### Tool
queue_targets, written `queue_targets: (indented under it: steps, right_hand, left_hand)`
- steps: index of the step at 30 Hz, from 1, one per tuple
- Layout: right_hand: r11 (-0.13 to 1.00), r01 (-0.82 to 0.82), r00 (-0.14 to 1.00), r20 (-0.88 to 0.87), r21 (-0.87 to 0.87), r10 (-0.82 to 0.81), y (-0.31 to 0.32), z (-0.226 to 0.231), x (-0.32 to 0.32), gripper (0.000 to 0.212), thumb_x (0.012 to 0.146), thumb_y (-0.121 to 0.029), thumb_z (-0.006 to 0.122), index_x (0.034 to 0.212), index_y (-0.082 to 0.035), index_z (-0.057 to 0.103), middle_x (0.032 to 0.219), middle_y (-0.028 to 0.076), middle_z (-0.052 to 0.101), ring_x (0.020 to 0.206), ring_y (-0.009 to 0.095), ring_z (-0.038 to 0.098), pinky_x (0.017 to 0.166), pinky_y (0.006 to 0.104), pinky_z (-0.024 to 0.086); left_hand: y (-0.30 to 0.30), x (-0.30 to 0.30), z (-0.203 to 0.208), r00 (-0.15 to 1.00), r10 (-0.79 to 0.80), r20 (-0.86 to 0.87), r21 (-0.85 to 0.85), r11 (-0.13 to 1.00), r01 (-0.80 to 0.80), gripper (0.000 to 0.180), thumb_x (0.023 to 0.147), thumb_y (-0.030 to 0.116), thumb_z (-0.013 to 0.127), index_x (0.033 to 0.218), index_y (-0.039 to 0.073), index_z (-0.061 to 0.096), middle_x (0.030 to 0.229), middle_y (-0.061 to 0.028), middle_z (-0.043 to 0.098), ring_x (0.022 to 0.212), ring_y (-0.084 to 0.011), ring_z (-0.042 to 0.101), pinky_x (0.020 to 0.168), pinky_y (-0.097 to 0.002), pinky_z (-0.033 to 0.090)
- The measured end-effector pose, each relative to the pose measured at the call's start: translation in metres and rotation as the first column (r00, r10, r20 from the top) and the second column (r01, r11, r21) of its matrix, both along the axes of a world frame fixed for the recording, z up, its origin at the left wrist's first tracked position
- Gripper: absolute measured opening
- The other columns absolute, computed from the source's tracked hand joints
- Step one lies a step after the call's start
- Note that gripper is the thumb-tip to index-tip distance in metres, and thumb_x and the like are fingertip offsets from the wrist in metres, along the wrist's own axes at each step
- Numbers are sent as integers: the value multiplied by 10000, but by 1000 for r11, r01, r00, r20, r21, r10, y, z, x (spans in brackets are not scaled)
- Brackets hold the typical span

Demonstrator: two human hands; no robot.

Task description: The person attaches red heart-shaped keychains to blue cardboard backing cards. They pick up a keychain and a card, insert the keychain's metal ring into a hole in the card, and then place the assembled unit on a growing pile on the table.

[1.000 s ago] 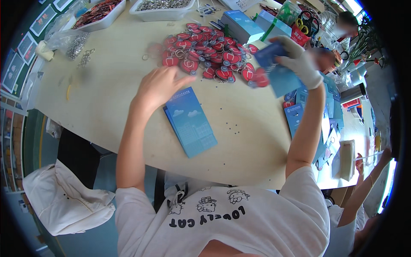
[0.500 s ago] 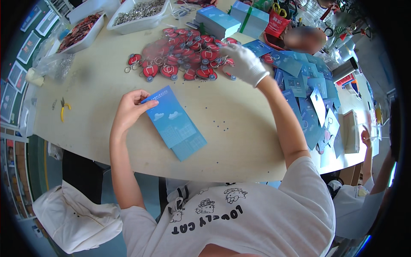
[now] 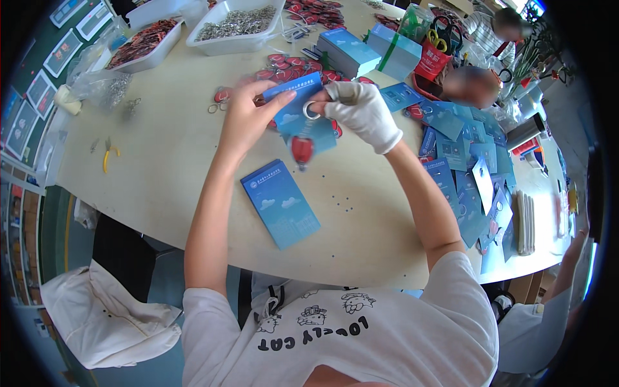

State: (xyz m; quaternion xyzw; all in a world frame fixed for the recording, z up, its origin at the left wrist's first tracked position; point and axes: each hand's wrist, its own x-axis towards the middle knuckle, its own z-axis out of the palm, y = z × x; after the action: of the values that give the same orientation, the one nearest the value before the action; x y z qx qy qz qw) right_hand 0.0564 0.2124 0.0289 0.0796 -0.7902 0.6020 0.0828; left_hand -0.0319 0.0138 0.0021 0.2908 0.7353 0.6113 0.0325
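A thin, flat rectangular blue card, printed with pale clouds, is held up above the pale, smooth surface; its long axis runs away from the person, the darker end farthest, the near end slanting to the right; a red keychain, rounded and slightly blurred, hangs in front of it from a shiny metal ring, its grey tip pointing toward the person; the left hand is raised, its grip closed on the card's left edge, thumb across the face; the right hand, in a soft white glove, reaches in from the right, its grip pinching the ring between thumb and fingers; below them lies a neat stack of blue cards, slanting from upper left to lower right.
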Motion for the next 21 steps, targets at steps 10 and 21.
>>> queue_targets:
  steps: [10, 21]
  right_hand:
    - [966, 164, 983, -49, -199, -177, -14, 0, 0, 120, 817, 23, 606, 931, 37, 643, 879, 72, 686, 769, 98, 624, 710, 235, 521]
    - [904, 121, 983, 179, -410, -51, -19, -4, -2, 229, 829, -104, 691, 1039, -27, 641, 886, 3, 664, 768, 53, 612, 677, 216, 517]
  left_hand:
    - [20, 25, 0, 915, -258, 310, 475, 876, 86, 171, 804, 141, 743, 950, 66, 693, 803, 33, 648, 686, -22, 534, 614, -190, 392]
    - [13, 21, -1, 849, -357, 390, 534, 839, 108, 199, 857, 72, 665, 1051, 44, 637, 984, -25, 652, 901, -85, 599, 806, -260, 470]
